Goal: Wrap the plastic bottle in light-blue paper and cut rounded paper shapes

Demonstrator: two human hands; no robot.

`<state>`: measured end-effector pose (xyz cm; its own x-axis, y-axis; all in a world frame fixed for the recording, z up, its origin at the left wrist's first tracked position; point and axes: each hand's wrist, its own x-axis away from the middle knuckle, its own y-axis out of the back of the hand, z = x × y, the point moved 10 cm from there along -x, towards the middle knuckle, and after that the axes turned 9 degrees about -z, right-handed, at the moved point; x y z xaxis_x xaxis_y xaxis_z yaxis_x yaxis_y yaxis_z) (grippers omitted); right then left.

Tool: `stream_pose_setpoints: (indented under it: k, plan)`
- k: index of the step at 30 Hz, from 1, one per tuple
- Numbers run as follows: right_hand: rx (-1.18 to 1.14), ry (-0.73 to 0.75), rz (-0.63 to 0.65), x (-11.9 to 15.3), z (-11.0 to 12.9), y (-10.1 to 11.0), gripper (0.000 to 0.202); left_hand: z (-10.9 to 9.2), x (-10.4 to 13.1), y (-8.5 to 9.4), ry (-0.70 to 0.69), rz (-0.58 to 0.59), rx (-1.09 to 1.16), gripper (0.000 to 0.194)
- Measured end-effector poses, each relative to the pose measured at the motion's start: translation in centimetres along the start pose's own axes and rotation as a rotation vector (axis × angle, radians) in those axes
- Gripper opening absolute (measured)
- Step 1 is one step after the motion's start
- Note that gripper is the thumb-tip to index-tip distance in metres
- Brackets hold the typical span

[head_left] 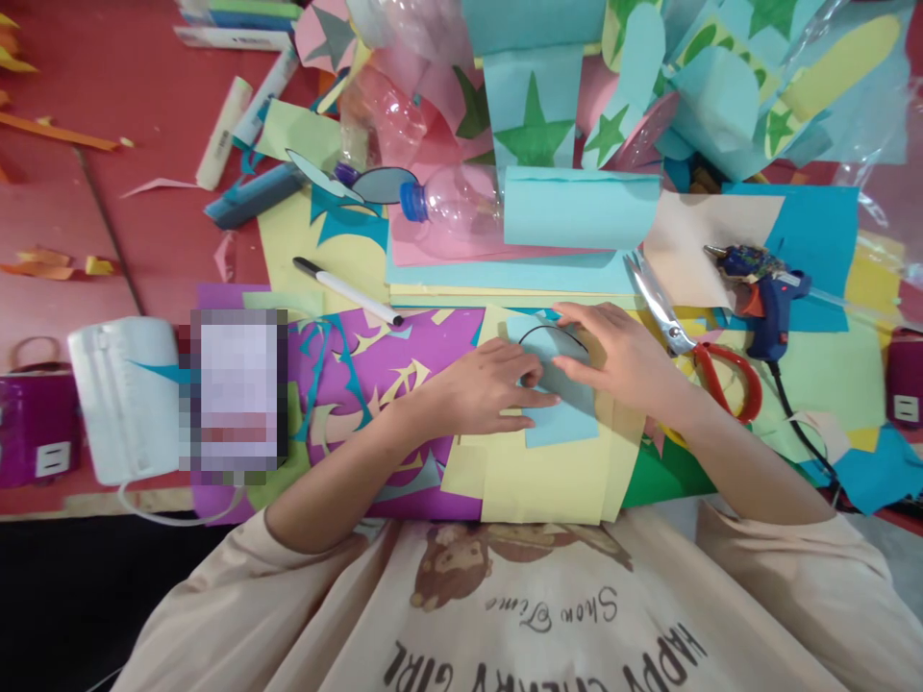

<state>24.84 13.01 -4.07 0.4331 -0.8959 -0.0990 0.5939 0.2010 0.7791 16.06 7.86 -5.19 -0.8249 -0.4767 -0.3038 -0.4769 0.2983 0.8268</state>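
Blue paper, a small light sheet bearing a curved black pen line, lies flat on a yellow sheet near the desk's front edge, pinned there by both hands. The left hand rests palm down on the sheet's left side, fingers loosely spread and stretched flat, gripping nothing. The right hand lies along the top right corner, fingers extended and nearly together, fingertips pressing beside the drawn curve; it too clasps nothing. Smoothing or folding here looks best done with steady, even pressure from both palms, edges kept square to the yellow sheet beneath so the drawn line does not skew. Red-handled scissors lie just right of the right hand, and a blue glue gun sits beyond them, its cord trailing toward the desk edge. A black marker lies above the left hand on the yellow paper, near a clear plastic bottle with a blue cap. Cut stars and coloured scraps crowd the far side.
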Motion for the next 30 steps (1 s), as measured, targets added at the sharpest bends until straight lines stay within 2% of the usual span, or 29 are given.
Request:
stream_pose_setpoints:
  k: [5, 10, 14, 16, 19, 21, 23, 25, 26, 27, 28, 30]
  plan:
    - [-0.455, -0.272, -0.111, -0.3, -2.8, 0.7, 0.040, -0.1, 0.0, 0.1, -0.004, 0.000, -0.014, 0.026]
    - [-0.787, -0.387, -0.111, -0.6, -3.6, 0.4, 0.036, -0.2, -0.1, 0.3, 0.000, -0.007, -0.016, 0.026]
    - [-0.812, -0.474, -0.001, -0.6, -3.9, -0.7, 0.036, -0.2, -0.1, 0.2, 0.000, -0.004, -0.024, 0.026]
    - [-0.780, -0.485, 0.035, -0.6, -4.0, -1.1, 0.029, -0.3, -0.1, 0.2, -0.011, -0.004, -0.033, 0.026]
    - [-0.723, -0.465, -0.002, -0.7, -4.4, -0.8, 0.019, -0.4, -0.1, 0.5, -0.024, -0.037, -0.059, 0.025]
    - [-0.701, -0.459, -0.066, -0.7, -4.7, -0.2, 0.017, 0.2, -0.1, 1.3, 0.039, -0.116, -0.064, 0.026]
    - [-0.715, -0.463, -0.123, -0.8, -4.9, 0.3, 0.015, 1.9, 0.3, 3.4, 0.226, -0.303, -0.035, 0.026]
    - [-0.776, -0.467, -0.167, -0.8, -5.0, 0.7, 0.015, 4.1, 1.6, 5.5, 0.452, -0.548, 0.120, 0.033]
    - [-0.817, -0.467, -0.185, -0.8, -5.0, 0.9, 0.016, 5.0, 2.3, 5.9, 0.546, -0.644, 0.273, 0.042]
    - [-0.856, -0.469, -0.202, -0.8, -5.0, 1.0, 0.017, 5.8, 2.6, 5.6, 0.619, -0.684, 0.478, 0.052]
    - [-0.886, -0.472, -0.218, -0.7, -4.9, 1.0, 0.018, 6.2, 2.5, 4.6, 0.674, -0.661, 0.714, 0.059]
    - [-0.917, -0.478, -0.250, -0.7, -4.8, 1.2, 0.019, 5.7, 1.6, 1.7, 0.770, -0.485, 1.142, 0.063]
